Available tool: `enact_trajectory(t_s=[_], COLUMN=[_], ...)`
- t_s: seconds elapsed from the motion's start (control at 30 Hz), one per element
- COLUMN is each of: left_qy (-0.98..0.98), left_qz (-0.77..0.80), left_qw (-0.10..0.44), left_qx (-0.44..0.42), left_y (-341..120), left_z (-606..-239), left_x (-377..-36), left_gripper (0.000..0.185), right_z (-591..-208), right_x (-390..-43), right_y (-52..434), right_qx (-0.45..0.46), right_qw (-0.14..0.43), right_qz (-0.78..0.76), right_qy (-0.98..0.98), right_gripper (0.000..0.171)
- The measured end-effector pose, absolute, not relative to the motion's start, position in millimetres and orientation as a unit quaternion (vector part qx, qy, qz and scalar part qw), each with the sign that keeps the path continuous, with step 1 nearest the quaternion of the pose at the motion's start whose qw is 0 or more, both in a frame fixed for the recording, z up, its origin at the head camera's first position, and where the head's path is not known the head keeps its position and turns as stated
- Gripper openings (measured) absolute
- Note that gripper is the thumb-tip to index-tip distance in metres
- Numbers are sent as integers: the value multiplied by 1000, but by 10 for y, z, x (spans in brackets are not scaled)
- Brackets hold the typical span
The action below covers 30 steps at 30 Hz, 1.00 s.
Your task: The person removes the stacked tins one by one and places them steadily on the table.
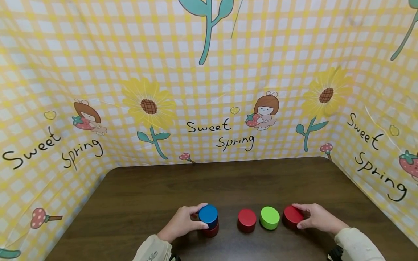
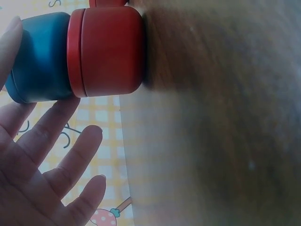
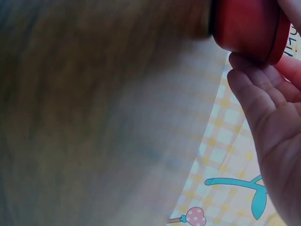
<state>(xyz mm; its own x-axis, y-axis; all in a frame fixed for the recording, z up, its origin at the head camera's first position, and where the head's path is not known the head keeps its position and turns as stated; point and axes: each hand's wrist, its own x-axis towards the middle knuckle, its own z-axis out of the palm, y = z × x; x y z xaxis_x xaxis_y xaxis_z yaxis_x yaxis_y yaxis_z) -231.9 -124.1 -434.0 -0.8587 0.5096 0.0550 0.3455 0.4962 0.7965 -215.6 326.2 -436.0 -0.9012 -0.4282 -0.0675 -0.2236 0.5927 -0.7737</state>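
Note:
A blue cylinder [image 1: 209, 214] sits stacked on a red cylinder [image 1: 213, 231] at the near left of the dark wooden table [image 1: 183, 185]. My left hand [image 1: 200, 216] grips the blue one between thumb and fingers. In the left wrist view the blue cylinder [image 2: 40, 56] lies against the red one [image 2: 110, 49], with my fingers [image 2: 47, 132] spread beside them. My right hand [image 1: 298, 216] holds another red cylinder [image 1: 291, 214] that rests on the table at the right. In the right wrist view that red cylinder [image 3: 247, 26] shows beside my fingers [image 3: 256, 94].
Between my hands a third red cylinder [image 1: 246, 218] and a green cylinder [image 1: 269, 217] stand side by side on the table. A yellow checked cloth backdrop [image 1: 209, 90] with sunflowers walls the table at the back and on both sides.

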Motion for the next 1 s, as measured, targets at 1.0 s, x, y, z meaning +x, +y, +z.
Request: enact_trajectory(t_s=[1.0], left_qy=[863], left_qz=[422], left_qw=[81], left_qx=[268], left_y=[-1247], left_z=[-4303], left_x=[-2297], left_gripper=[67], right_z=[-4168], right_x=[-2166], right_y=[3123], right_qx=[-232], right_qw=[35], right_qz=[-411], right_qy=[881], right_gripper=[54])
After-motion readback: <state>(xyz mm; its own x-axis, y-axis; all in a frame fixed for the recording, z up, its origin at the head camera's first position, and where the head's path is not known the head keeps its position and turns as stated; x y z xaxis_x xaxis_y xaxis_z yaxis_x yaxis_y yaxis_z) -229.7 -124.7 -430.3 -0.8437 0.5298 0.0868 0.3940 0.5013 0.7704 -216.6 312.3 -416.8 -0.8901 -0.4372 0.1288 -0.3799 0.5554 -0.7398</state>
